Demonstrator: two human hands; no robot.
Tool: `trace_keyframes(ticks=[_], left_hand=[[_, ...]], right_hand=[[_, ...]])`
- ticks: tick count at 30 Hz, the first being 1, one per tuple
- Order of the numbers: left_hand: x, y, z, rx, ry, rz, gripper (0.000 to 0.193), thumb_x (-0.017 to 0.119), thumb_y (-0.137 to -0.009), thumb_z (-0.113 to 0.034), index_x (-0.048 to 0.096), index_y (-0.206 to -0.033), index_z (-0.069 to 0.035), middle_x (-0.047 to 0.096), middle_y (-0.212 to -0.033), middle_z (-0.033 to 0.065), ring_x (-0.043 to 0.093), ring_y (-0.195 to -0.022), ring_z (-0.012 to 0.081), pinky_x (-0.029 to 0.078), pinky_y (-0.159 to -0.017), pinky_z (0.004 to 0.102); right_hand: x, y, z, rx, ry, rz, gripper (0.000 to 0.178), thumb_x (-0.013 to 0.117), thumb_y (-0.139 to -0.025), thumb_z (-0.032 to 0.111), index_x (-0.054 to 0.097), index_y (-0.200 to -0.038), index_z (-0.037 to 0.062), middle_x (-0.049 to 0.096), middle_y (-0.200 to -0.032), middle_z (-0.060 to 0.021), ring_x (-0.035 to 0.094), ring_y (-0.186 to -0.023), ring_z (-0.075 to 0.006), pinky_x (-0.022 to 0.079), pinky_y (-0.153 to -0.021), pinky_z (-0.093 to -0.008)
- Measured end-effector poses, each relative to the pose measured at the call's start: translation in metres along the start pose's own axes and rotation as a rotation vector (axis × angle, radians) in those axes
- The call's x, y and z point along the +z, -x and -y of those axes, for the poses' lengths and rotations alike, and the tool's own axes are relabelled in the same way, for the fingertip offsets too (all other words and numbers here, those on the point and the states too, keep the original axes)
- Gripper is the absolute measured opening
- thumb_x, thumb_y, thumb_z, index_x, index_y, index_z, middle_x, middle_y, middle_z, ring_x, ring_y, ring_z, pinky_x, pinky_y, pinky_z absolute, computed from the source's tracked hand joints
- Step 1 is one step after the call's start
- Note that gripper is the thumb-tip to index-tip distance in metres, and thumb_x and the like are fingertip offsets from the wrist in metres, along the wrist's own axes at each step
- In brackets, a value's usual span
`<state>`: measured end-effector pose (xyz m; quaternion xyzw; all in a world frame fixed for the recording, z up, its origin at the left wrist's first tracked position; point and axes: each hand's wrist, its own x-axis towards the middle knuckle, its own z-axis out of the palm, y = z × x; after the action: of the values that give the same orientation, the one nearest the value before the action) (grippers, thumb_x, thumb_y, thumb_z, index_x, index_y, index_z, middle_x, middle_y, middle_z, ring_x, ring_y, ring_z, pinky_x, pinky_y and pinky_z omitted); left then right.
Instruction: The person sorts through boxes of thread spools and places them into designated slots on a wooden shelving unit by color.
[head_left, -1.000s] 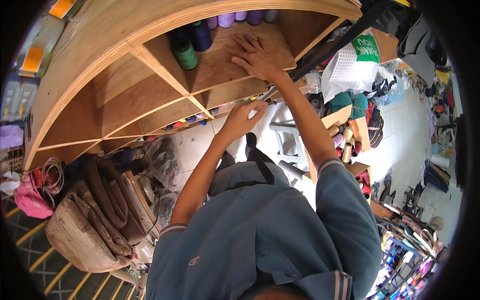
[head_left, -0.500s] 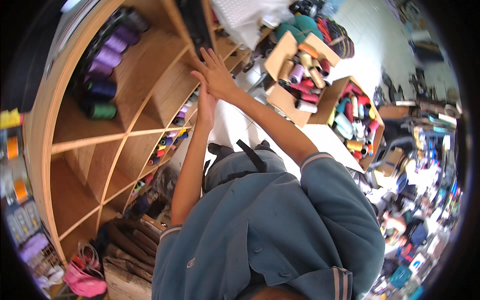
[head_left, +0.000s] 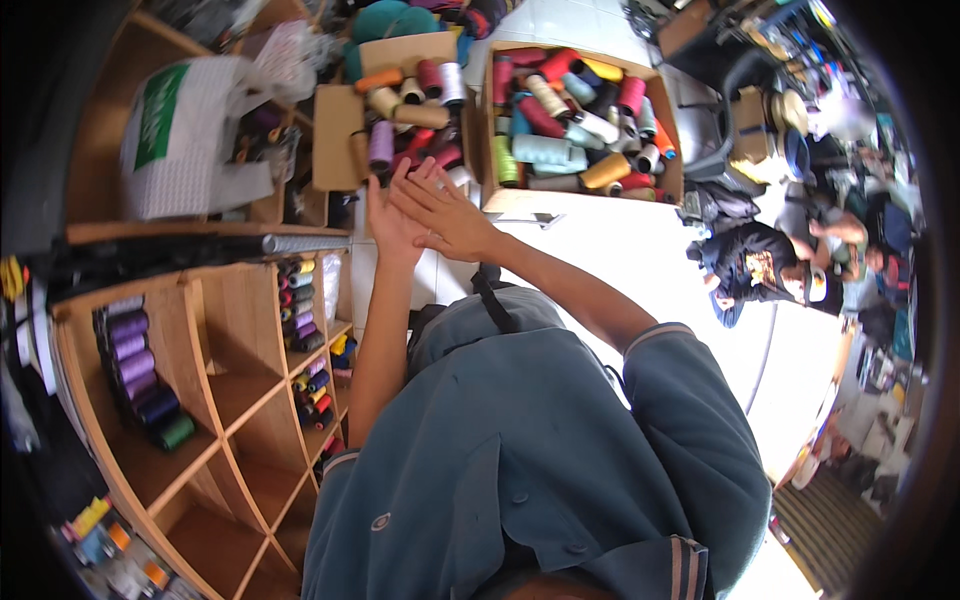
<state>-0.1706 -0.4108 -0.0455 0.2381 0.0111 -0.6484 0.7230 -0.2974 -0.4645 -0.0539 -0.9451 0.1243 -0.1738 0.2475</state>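
Observation:
My left hand [head_left: 396,228] is raised in front of me, palm turned toward my other hand, fingers stretched out. Across it lies my right hand [head_left: 452,217], its fingers also extended and touching the left palm and fingers. Neither hand holds anything. Just beyond the fingertips stands an open cardboard box [head_left: 338,137] with thread spools in orange, cream, purple and dark red. To its right is a second cardboard box [head_left: 583,192], filled with thread spools of many colours.
Wooden cubby shelves [head_left: 240,425] on the left hold rows of thread spools [head_left: 138,365]. A white bag [head_left: 185,135] sits on the shelving at far left. A white table [head_left: 640,270] stands at right, with people [head_left: 760,262] beyond it.
The view has swung to the right, so the boxes now lie ahead and the shelves farther left. My hands remain pressed together, having slid against each other.

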Motion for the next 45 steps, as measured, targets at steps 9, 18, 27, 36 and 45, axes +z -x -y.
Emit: trace_keyframes(ticks=[9, 18, 27, 36, 45], left_hand=[[0.071, -0.054, 0.146, -0.147, -0.494, 0.186, 0.065, 0.032, -0.1, -0.047, 0.015, -0.15, -0.01, 0.019, -0.155, 0.0057, 0.019, -0.142, 0.0196, 0.012, -0.115, 0.034], [0.058, -0.13, 0.172, 0.245, -1.244, 0.194, 0.059, 0.039, -0.099, -0.036, 0.023, -0.146, -0.004, 0.021, -0.151, 0.0183, 0.019, -0.141, 0.0295, 0.016, -0.114, 0.0381], [0.016, -0.234, 0.134, 0.658, -1.824, 0.363, 0.057, 0.067, -0.082, -0.02, 0.043, -0.131, -0.002, 0.043, -0.134, 0.0253, 0.042, -0.124, 0.04, 0.033, -0.105, 0.0426], [-0.001, -0.222, 0.134, 0.447, -1.764, 0.173, 0.042, 0.072, -0.078, -0.022, 0.055, -0.108, 0.002, 0.056, -0.108, 0.0197, 0.055, -0.105, 0.0334, 0.043, -0.091, 0.04], [0.018, -0.186, 0.143, 0.262, -1.724, 0.09, 0.042, 0.079, -0.069, -0.018, 0.06, -0.104, -0.004, 0.063, -0.097, 0.0134, 0.062, -0.095, 0.0258, 0.048, -0.085, 0.0366]], right_hand=[[-0.044, 0.067, -0.09, 0.747, -0.488, -0.561, 0.059, 0.022, -0.101, 0.042, 0.022, -0.148, 0.0068, 0.019, -0.154, -0.0163, 0.013, -0.143, -0.0341, 0.012, -0.114, -0.0467], [-0.07, 0.094, -0.075, 0.897, -1.295, -0.515, 0.084, 0.019, -0.094, 0.066, 0.012, -0.149, 0.0021, 0.018, -0.152, -0.0189, 0.014, -0.143, -0.0255, 0.012, -0.116, -0.0351], [-0.086, 0.112, -0.106, 0.979, -1.114, -0.475, 0.052, 0.043, -0.099, 0.041, 0.051, -0.125, -0.003, 0.061, -0.113, -0.0121, 0.06, -0.106, -0.0209, 0.043, -0.096, -0.0345], [-0.133, 0.096, -0.237, 1.046, -0.532, -0.544, 0.032, 0.059, -0.086, 0.019, 0.058, -0.115, 0.0042, 0.065, -0.097, -0.0124, 0.065, -0.089, -0.0225, 0.051, -0.077, -0.0345], [-0.146, 0.07, -0.36, 0.757, 0.23, -0.234, 0.062, 0.071, -0.073, 0.018, 0.045, -0.129, 0.01, 0.051, -0.124, -0.0147, 0.051, -0.11, -0.0409, 0.045, -0.092, -0.0488]])
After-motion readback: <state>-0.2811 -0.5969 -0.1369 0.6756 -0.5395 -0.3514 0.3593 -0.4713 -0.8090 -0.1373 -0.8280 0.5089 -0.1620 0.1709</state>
